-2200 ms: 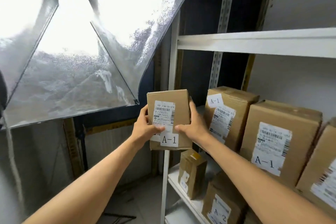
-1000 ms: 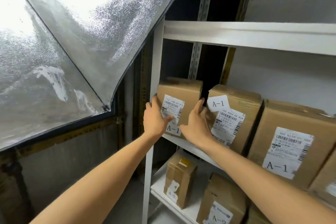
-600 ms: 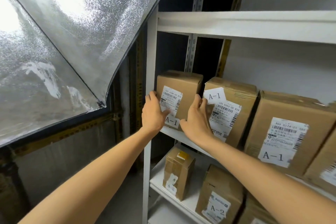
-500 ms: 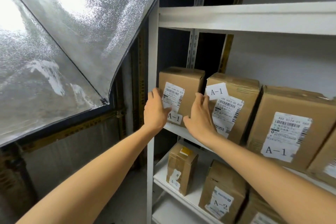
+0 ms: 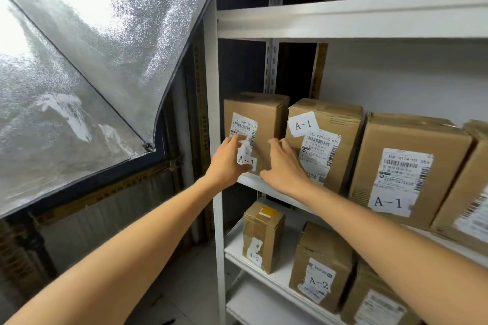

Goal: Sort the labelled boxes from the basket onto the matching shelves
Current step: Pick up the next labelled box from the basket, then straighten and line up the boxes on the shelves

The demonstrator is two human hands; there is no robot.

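A small cardboard box labelled A-1 [image 5: 260,119] stands upright at the left end of the white shelf [image 5: 252,182], beside other A-1 boxes [image 5: 326,140]. My left hand [image 5: 229,159] lies against the box's front, with straight fingers over its label. My right hand [image 5: 284,166] touches the lower right of the same front face with spread fingers. Neither hand grips the box. The basket is out of view.
More A-1 boxes [image 5: 404,166] fill the shelf to the right. The shelf below holds boxes labelled A-2 [image 5: 262,235]. A white upright post [image 5: 211,124] borders the rack on the left. A silvery reflector panel [image 5: 79,60] hangs at the upper left.
The A-1 box went from my two-handed hold in the air onto the shelf's left end. My hands have let go of its sides and now lie flat on its front.
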